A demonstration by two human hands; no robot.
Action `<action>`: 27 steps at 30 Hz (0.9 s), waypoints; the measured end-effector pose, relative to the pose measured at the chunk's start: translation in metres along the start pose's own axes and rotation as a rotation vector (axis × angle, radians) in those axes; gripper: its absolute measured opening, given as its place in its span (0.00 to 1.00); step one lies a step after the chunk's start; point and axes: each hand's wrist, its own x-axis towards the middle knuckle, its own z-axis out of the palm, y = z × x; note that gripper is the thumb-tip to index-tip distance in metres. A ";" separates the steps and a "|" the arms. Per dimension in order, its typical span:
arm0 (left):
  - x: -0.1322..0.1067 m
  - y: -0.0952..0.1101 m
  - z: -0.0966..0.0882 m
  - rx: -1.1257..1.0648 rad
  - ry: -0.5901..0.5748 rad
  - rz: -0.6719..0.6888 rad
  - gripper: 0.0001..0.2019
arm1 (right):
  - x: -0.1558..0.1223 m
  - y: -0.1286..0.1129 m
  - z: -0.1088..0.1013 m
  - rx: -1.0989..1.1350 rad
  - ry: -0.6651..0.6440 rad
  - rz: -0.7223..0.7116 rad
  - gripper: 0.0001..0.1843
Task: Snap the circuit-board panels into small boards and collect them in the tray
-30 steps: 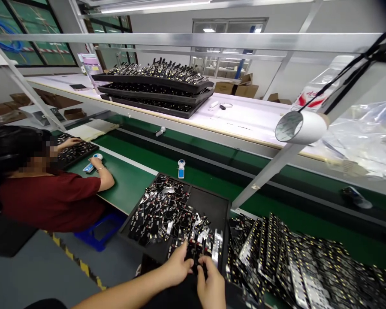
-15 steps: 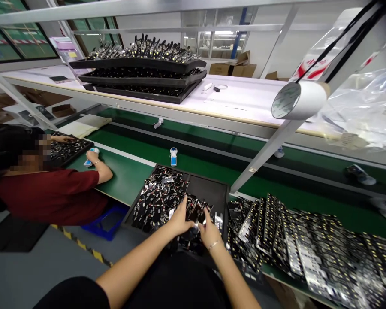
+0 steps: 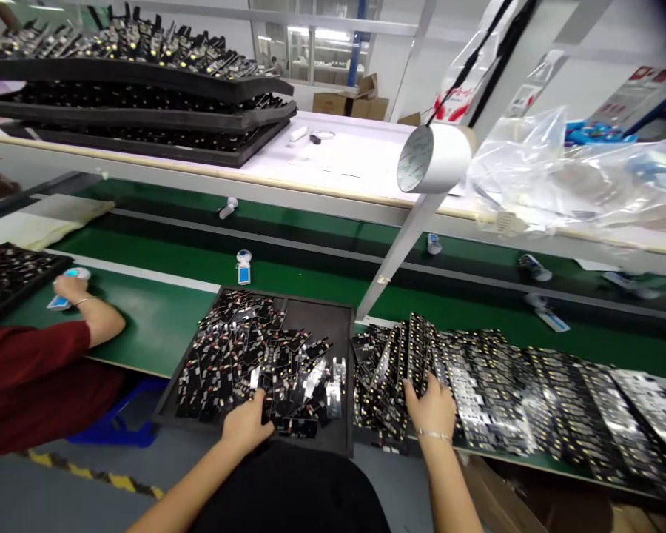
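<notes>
My left hand (image 3: 248,426) is at the front edge of a black tray (image 3: 319,320), its thumb and forefinger apart and nothing visible in it. Small black circuit boards (image 3: 230,352) lie heaped in that tray, with some silvery pieces among them. To the right, my right hand (image 3: 431,407) reaches over a row of leaning circuit board panels (image 3: 480,392) dotted with yellow. Its fingers are spread at the near side of the panels; whether the fingertips touch them is unclear.
A co-worker's hand (image 3: 71,287) holds a white and blue device at the left. Another such device (image 3: 244,268) lies on the green belt. Above runs a shelf with stacked loaded trays (image 3: 144,111). A slanted post (image 3: 394,259) and a hanging white roll (image 3: 436,158) stand in front.
My hands have parted from above the heap in the tray. The right moved over to the panels, the left back to the tray's front edge. The view has swung right.
</notes>
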 end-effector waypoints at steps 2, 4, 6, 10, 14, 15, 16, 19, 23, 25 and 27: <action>0.009 0.004 -0.006 0.008 0.016 0.025 0.23 | 0.023 0.006 0.001 -0.038 0.007 0.074 0.47; 0.017 0.008 -0.013 0.005 0.038 0.035 0.23 | 0.042 0.013 0.002 -0.057 -0.014 0.108 0.49; 0.023 0.008 -0.020 -0.017 0.054 0.044 0.23 | 0.053 0.026 0.000 -0.069 -0.018 0.130 0.45; 0.026 -0.003 -0.025 -0.105 0.088 0.104 0.22 | 0.061 0.066 -0.013 -0.119 0.005 0.309 0.49; 0.018 -0.032 -0.008 -0.338 0.105 0.139 0.22 | 0.063 0.097 -0.015 -0.123 -0.138 0.299 0.44; 0.015 -0.039 -0.002 -0.404 0.100 0.142 0.22 | 0.064 0.101 -0.013 -0.119 -0.170 0.256 0.38; 0.013 -0.046 0.004 -0.459 0.094 0.141 0.23 | 0.065 0.103 -0.011 -0.118 -0.192 0.217 0.34; 0.005 -0.062 0.020 -0.570 0.101 0.122 0.24 | 0.067 0.105 -0.008 -0.119 -0.210 0.155 0.30; -0.001 -0.073 0.030 -0.614 0.076 0.104 0.24 | 0.075 0.119 -0.017 -0.106 -0.180 0.156 0.33; -0.001 -0.073 0.031 -0.619 0.062 0.096 0.25 | 0.081 0.133 -0.026 -0.093 -0.133 0.197 0.37; -0.001 -0.071 0.029 -0.632 0.069 0.089 0.25 | 0.087 0.148 -0.033 -0.087 -0.064 0.269 0.42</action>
